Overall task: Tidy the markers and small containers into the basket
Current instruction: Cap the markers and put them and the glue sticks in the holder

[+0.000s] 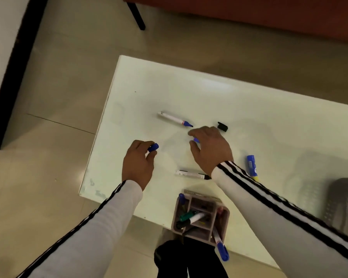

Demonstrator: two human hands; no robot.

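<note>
We log: left hand (138, 163) pinches blue cap (153, 147); right hand (211, 149), grip unclear, covers blue piece (195, 140); uncapped marker (175, 119) at its 11 o'clock, label unreadable.

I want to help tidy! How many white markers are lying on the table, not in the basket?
2. The blue-tipped marker lies beyond the right hand; the other marker lies beside its wrist. A blue thing under that hand may be another.
</note>
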